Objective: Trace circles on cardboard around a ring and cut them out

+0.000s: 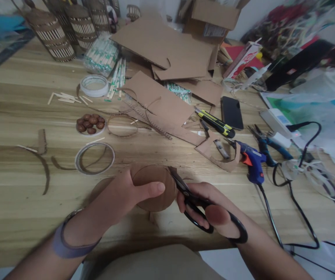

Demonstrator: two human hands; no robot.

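A round brown cardboard disc (152, 196) is gripped in my left hand (129, 192), thumb on top and the other fingers hidden beneath. My right hand (205, 206) has its fingers and thumb through the black handles of a pair of scissors (186, 191). The blades meet the disc's right edge; how far they are apart is hard to see. Another brown rounded piece (100, 188) shows behind my left wrist. Just beyond my hands lies a white-edged tape ring (78, 165).
A blue glue gun (253, 161), pliers (265, 144), a yellow-black utility knife (215, 122) and a phone (232, 112) lie at right. Cardboard sheets (161, 99) cover the middle back. A dish of brown balls (91, 133) stands left. Cables (298, 210) hang over the front right edge.
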